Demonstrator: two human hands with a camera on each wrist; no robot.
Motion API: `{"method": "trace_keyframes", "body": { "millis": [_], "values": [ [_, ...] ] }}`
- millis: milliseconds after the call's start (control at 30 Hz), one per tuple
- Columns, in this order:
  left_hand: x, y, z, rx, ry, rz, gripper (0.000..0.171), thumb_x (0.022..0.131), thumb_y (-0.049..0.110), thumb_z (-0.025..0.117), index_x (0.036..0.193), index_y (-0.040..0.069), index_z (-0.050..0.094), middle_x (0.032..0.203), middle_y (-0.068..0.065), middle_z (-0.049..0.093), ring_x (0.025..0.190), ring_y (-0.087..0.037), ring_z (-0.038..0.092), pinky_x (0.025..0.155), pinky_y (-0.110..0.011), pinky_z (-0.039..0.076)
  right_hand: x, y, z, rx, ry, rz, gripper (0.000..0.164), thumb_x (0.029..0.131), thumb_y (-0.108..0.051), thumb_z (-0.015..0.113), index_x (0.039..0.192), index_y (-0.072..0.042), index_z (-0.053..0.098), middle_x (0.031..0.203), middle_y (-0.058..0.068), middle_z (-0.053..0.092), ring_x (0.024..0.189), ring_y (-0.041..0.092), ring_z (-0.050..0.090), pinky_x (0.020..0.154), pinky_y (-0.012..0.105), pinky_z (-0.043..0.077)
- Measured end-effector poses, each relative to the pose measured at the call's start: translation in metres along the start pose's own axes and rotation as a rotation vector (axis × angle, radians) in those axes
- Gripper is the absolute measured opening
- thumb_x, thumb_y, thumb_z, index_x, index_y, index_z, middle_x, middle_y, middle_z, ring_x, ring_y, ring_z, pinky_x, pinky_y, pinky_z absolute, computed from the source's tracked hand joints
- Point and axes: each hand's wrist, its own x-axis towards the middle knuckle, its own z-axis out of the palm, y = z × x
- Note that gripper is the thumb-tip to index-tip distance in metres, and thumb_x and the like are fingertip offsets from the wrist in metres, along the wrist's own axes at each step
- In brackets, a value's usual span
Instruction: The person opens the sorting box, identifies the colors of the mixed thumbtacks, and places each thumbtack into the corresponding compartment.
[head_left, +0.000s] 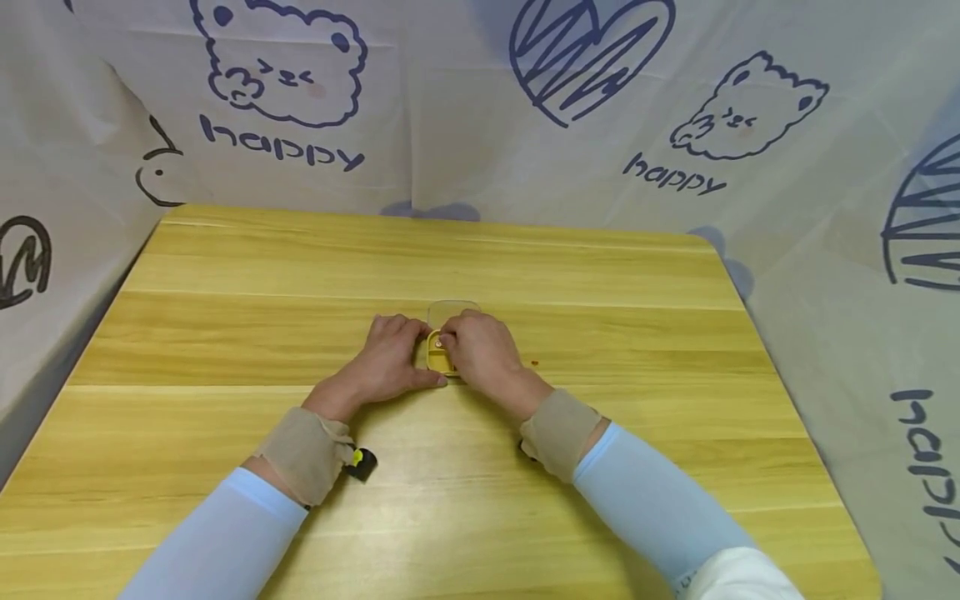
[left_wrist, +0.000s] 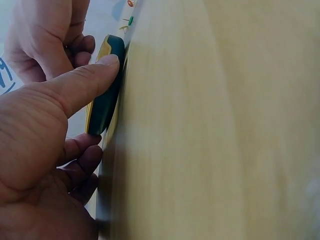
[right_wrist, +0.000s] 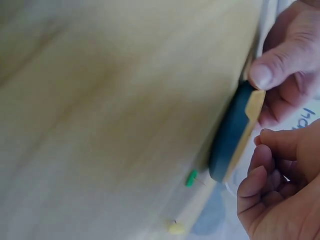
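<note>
Our left forearm (head_left: 221, 533) and right forearm (head_left: 660, 500) slant inward, both wrapped wrists (head_left: 306, 454) on our side of the fingers (head_left: 397, 325). Our left hand (head_left: 390, 357) grips, thumb (left_wrist: 92, 82) reaching apart from its bent fingers. Just right of those, our right hand (head_left: 486, 352) shows its back upward, its own fingers (right_wrist: 252, 182) curled, their tips partly hidden.

Table (head_left: 225, 350): yellow wood, streaked grain, straight plank seams running crosswise. Box (head_left: 441, 360) near mid-table, yellow inside, dark green outside. Clear panel (head_left: 450, 312) just beyond it; cannot tell if that touches wood. Red speck (head_left: 535, 362) to box's right. Green pin (right_wrist: 191, 178) near box; yellow pin (right_wrist: 176, 228) farther off, both on wood.
</note>
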Motion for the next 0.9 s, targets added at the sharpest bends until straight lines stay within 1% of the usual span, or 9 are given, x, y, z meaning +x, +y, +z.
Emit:
{"method": "trace_keyframes", "body": {
  "millis": [100, 200, 367, 500, 600, 700, 900],
  "values": [
    [0.000, 0.000, 0.001, -0.003, -0.002, -0.004, 0.073, 0.074, 0.046, 0.080, 0.123, -0.001, 0.054, 0.115, -0.017, 0.055, 0.112, -0.032, 0.042, 0.104, -0.049, 0.023, -0.005, 0.005, -0.010, 0.064, 0.017, 0.022, 0.019, 0.097, -0.024, 0.058, 0.100, -0.013, 0.073, 0.096, 0.001, 0.066, 0.087, 0.016, 0.060, 0.078, 0.036, 0.053],
    [0.001, 0.000, 0.001, -0.009, -0.001, -0.009, 0.074, 0.073, 0.046, 0.080, 0.124, -0.001, 0.053, 0.115, -0.017, 0.055, 0.114, -0.033, 0.040, 0.104, -0.048, 0.024, -0.012, 0.018, -0.022, 0.125, 0.063, 0.043, 0.019, 0.097, -0.023, 0.057, 0.100, -0.012, 0.073, 0.094, 0.002, 0.066, 0.084, 0.016, 0.059, 0.076, 0.036, 0.053],
    [0.000, 0.000, 0.001, -0.017, -0.003, -0.025, 0.076, 0.072, 0.045, 0.081, 0.125, -0.001, 0.053, 0.116, -0.017, 0.055, 0.117, -0.034, 0.038, 0.107, -0.049, 0.023, -0.029, 0.050, -0.043, 0.237, 0.144, 0.126, 0.020, 0.098, -0.024, 0.058, 0.103, -0.010, 0.072, 0.091, 0.002, 0.066, 0.074, 0.015, 0.057, 0.067, 0.036, 0.051],
    [-0.001, -0.001, 0.002, -0.019, -0.005, -0.032, 0.077, 0.072, 0.045, 0.081, 0.125, -0.001, 0.053, 0.117, -0.018, 0.055, 0.116, -0.034, 0.038, 0.106, -0.048, 0.025, -0.043, 0.075, -0.047, 0.278, 0.168, 0.200, 0.021, 0.098, -0.026, 0.057, 0.103, -0.010, 0.071, 0.091, 0.004, 0.067, 0.072, 0.017, 0.058, 0.064, 0.036, 0.050],
    [-0.001, -0.002, 0.002, -0.020, -0.006, -0.030, 0.076, 0.072, 0.045, 0.081, 0.126, -0.001, 0.053, 0.116, -0.017, 0.055, 0.116, -0.033, 0.038, 0.103, -0.048, 0.028, -0.053, 0.088, -0.045, 0.288, 0.158, 0.258, 0.022, 0.098, -0.026, 0.056, 0.102, -0.010, 0.071, 0.090, 0.004, 0.068, 0.073, 0.019, 0.058, 0.064, 0.037, 0.050],
    [-0.001, -0.002, 0.002, -0.020, -0.008, -0.031, 0.076, 0.073, 0.046, 0.081, 0.126, -0.001, 0.052, 0.116, -0.017, 0.055, 0.115, -0.033, 0.038, 0.102, -0.048, 0.029, -0.061, 0.097, -0.041, 0.296, 0.137, 0.300, 0.020, 0.097, -0.026, 0.057, 0.100, -0.012, 0.071, 0.089, 0.003, 0.069, 0.073, 0.019, 0.058, 0.065, 0.037, 0.050],
    [-0.001, -0.002, 0.001, -0.022, -0.007, -0.030, 0.077, 0.073, 0.047, 0.081, 0.126, 0.000, 0.052, 0.116, -0.017, 0.054, 0.115, -0.033, 0.038, 0.101, -0.048, 0.030, -0.073, 0.103, -0.036, 0.234, 0.051, 0.311, 0.019, 0.095, -0.022, 0.057, 0.095, -0.009, 0.071, 0.086, 0.006, 0.071, 0.067, 0.018, 0.058, 0.064, 0.036, 0.050]
  ]
}}
